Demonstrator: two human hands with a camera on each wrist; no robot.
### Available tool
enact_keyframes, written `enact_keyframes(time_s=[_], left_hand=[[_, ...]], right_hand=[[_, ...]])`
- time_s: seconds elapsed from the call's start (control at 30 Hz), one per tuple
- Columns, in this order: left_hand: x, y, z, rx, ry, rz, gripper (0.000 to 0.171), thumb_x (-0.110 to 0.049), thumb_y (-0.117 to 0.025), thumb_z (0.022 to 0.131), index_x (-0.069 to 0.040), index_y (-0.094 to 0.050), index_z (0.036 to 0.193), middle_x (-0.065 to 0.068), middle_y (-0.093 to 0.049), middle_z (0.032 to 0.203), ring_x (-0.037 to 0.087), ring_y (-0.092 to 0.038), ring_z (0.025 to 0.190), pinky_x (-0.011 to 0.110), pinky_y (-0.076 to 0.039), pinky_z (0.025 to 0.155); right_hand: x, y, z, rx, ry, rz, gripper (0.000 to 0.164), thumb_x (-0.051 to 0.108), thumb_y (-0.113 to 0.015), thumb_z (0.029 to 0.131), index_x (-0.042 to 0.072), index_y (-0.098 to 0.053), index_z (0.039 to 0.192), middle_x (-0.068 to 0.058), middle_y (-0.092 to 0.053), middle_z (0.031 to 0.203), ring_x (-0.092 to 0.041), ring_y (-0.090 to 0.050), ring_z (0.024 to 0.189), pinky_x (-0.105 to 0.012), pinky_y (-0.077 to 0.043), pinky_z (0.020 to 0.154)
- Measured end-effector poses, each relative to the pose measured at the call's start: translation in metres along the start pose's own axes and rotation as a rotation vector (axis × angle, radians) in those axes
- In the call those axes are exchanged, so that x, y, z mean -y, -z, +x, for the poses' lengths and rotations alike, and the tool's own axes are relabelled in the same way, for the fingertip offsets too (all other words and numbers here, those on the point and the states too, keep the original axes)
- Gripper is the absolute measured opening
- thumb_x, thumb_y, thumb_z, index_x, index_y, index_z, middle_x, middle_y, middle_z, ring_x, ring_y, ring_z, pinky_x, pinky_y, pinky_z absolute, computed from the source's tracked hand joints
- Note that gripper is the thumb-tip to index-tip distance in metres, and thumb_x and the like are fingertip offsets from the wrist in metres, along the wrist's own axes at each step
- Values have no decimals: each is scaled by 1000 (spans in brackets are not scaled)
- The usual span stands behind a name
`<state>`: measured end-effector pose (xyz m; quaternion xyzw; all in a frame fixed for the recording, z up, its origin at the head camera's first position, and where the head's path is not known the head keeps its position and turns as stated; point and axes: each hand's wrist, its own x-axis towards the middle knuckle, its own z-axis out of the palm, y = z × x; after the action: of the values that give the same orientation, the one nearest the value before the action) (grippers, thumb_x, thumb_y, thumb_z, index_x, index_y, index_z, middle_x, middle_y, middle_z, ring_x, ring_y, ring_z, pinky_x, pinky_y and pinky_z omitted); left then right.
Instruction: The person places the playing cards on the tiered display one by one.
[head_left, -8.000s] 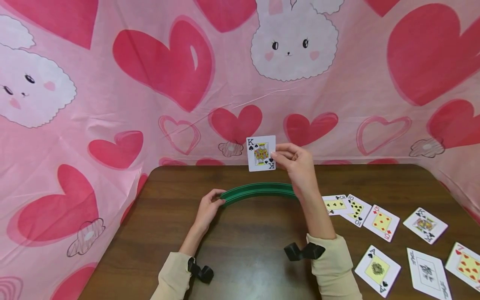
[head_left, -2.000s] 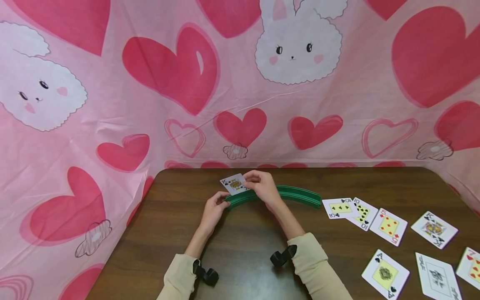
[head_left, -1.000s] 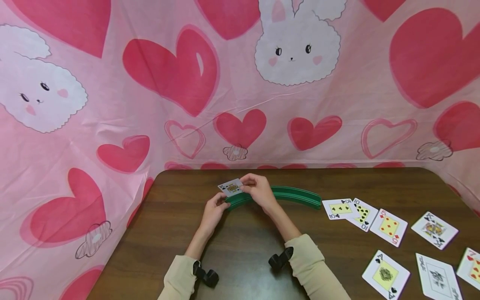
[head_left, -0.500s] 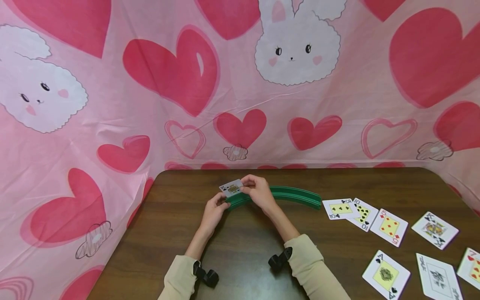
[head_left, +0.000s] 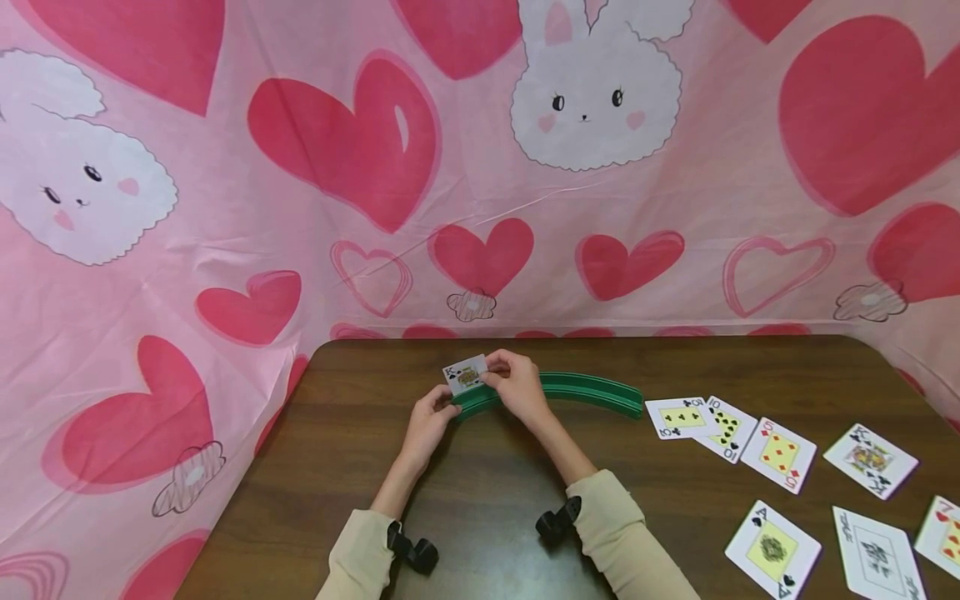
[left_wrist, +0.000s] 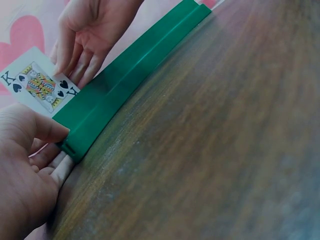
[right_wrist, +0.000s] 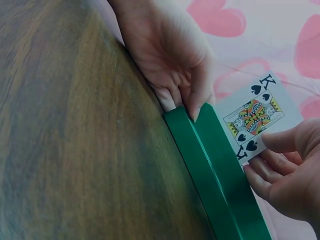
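A curved green card holder lies on the table, its long ridges running left to right in the head view. Its left end is pinched between the thumb and fingers of my left hand. My right hand pinches the king of spades by its right edge, thumb on the face. The card leans upright at the holder's back, close to the left end. In the left wrist view the lower edge of the king of spades is hidden behind the green holder.
To the right lie several face-up cards: a three of clubs overlapping a ten, a five of diamonds, a king of clubs, an ace of spades, a joker and a seven of hearts. A pink heart-print cloth hangs behind the table.
Eight seconds ago the right hand held the king of spades high above the holder; it has come down and left to the holder's left end. Lately the card tilts slightly more upright.
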<state>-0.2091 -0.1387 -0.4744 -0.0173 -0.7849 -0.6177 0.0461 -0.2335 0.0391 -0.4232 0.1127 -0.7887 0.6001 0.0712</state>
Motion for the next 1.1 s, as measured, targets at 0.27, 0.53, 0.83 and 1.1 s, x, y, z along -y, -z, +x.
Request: enact_keyframes(time_s=[0.27,0.53,0.83,1.1], left_hand=[[2,1,-1,-1,11,0,24,3,-62,90,8,-68,114,18,-67,110,17,-59,90,25,-46,79],[-3,0,-4,-9,18,1,25,6,-62,91,11,-67,115,21,-66,112,19,-58,93,24,-45,78],[-34,0,-15,18,3,17,24,9,-60,91,16,-65,114,27,-66,113,22,-60,94,26,-46,80],[-1,-1,0,-8,8,21,25,3,-62,93,10,-68,116,23,-67,117,23,-59,97,29,-46,81]], right_hand=[[0,-1,-1,-41,-4,-5,12,-4,-75,88,-6,-73,100,-18,-75,95,-31,-71,90,-46,-56,88],[-2,10,4,-54,-25,30,17,-4,-79,86,-3,-75,102,-15,-77,95,-29,-74,89,-41,-57,85],[-7,60,5,-105,-65,31,21,-2,-73,92,-5,-73,113,-21,-75,106,-31,-72,100,-32,-57,88],[-17,109,-1,-176,-43,44,20,2,-72,95,-9,-72,112,-26,-74,107,-5,-71,87,-14,-51,79]])
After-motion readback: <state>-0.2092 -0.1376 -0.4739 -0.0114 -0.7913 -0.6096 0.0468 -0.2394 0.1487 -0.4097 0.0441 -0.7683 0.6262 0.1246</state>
